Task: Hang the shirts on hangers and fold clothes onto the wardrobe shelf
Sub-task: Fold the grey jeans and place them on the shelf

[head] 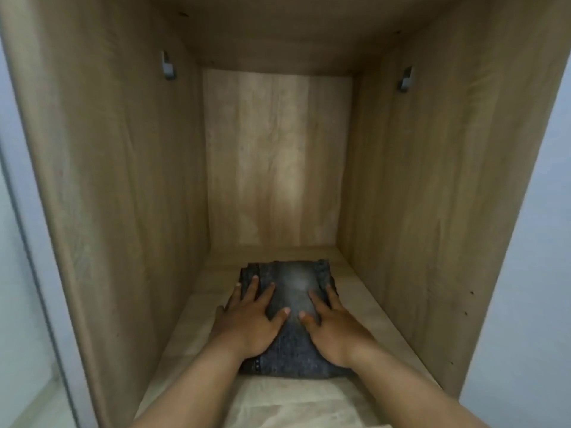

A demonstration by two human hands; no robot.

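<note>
A folded dark grey denim garment (292,291) lies on the wooden wardrobe shelf (367,307), in the middle of the compartment. My left hand (250,319) rests flat on its left half with fingers spread. My right hand (332,325) presses flat on its right half, fingers straight and pointing toward the back panel. Both thumbs nearly meet over the middle of the garment.
Wooden side walls (123,180) close in the compartment on both sides, with a back panel (278,156) behind. A metal rod bracket (168,66) is fixed high on the left wall and another bracket (405,78) on the right. No rod is in view.
</note>
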